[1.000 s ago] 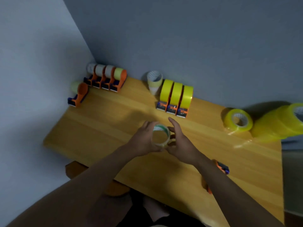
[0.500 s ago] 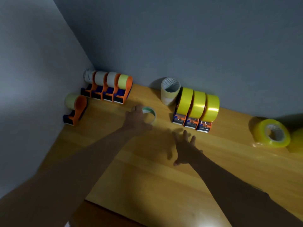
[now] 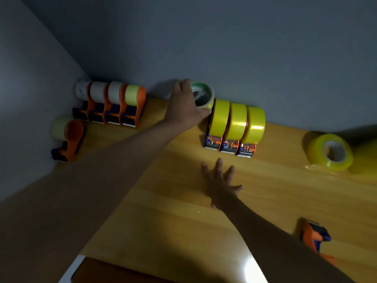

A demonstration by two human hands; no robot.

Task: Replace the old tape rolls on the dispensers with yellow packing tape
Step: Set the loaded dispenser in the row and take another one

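At the surface's (image 3: pixel 183 231) back edge, the left hand (image 3: pixel 183 107) grips an old tape roll (image 3: pixel 202 94); the right hand (image 3: pixel 220 182) lies spread, empty. Released carelessly, the roll could topple against the yellow-loaded dispensers (image 3: pixel 236 123).

Wooden table (image 3: pixel 183 231), grey walls (image 3: pixel 244 48)

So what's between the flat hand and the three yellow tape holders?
Just bare wooden table. In the head view, nothing sits between the right hand and the three yellow dispensers.
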